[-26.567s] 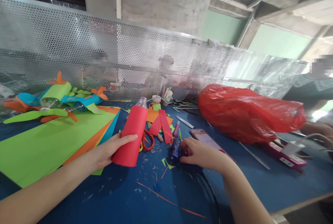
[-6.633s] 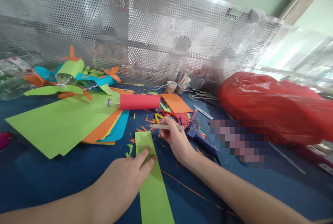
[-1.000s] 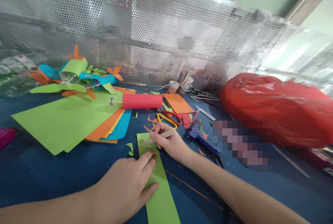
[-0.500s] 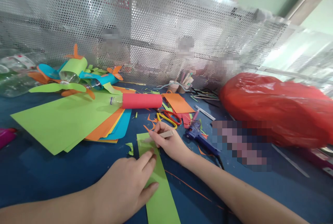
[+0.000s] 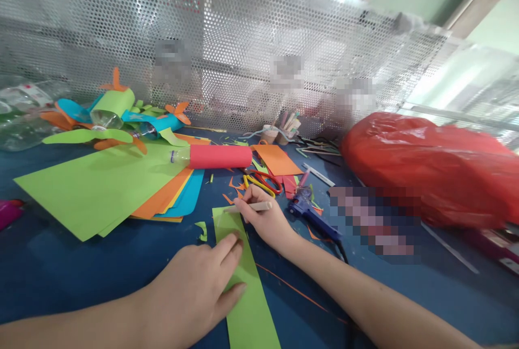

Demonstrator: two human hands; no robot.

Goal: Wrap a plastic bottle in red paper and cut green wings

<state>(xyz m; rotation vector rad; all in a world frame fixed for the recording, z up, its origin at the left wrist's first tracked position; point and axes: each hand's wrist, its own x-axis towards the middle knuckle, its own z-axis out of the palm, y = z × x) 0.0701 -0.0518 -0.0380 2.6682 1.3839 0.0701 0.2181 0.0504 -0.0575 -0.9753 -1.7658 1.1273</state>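
- Left hand (image 5: pixel 198 284), one, palm down: forefinger and neighbour nearly together on the strip, thumb spread apart, nearer the wearer.
- Green strip (image 5: pixel 251 306), one, flat beneath the left fingers; long axis runs away from the wearer, far end leaning slightly left, far edge just beyond the left fingertips.
- Right hand (image 5: pixel 265 219), one: thumb and fingers pinching the pen, beyond and right of the left fingers.
- Pen (image 5: pixel 261 206), one, pale; long axis nearly crosswise to the strip, tip pointing left over its far end, blunt end right, protruding past the right fingers.
- Green scrap (image 5: pixel 203 231), curled, left of the right fingertips.
- Glue gun (image 5: pixel 314 216), blue, right of the right fingers, nozzle end away, cord trailing nearer.
- Scissors (image 5: pixel 265 180), red and yellow handles, just beyond the right fingers.
- Coloured sheets (image 5: pixel 97 187), green uppermost, fanned, left of and beyond the left fingers.
- Bottle (image 5: pixel 221 157), red-wrapped, lying down beyond the right fingers; neck points left.
- Orange sheet (image 5: pixel 278 160), beyond the scissors.
- Red plastic bag (image 5: pixel 425 168), far right of the right fingers.
- Cups (image 5: pixel 269 134), holding craft items, farther beyond the right fingers.
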